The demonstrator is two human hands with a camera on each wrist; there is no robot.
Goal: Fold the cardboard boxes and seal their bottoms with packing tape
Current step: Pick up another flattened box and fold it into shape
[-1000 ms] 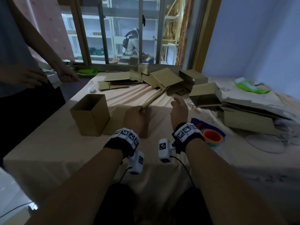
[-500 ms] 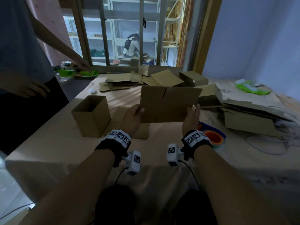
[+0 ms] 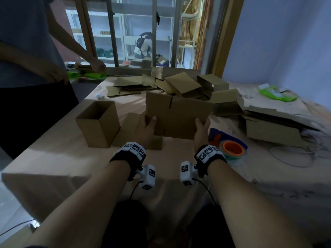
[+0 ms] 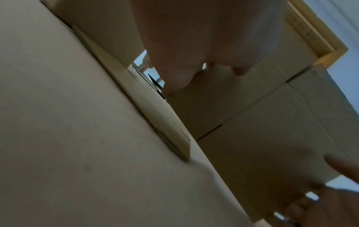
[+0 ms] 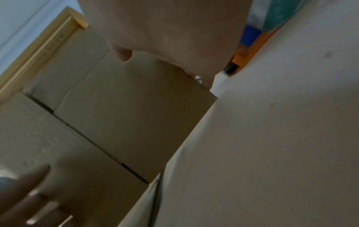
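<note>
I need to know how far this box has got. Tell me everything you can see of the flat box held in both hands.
The flat box is plain brown corrugated cardboard, still collapsed, unsealed, no tape visible. It is held up above the table, broad face toward the camera, tilted slightly. Slits divide its flaps. The left hand grips its lower left corner, the right hand its lower right corner, thumbs in front.

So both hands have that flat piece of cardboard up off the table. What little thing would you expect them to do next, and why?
Probably push its two side edges toward each other so it pops open into a square tube. The flat cardboard is still collapsed, gripped by the left hand and right hand at its lower corners, while the tape roll lies untouched on the table. An open box already stands to the left.
</note>
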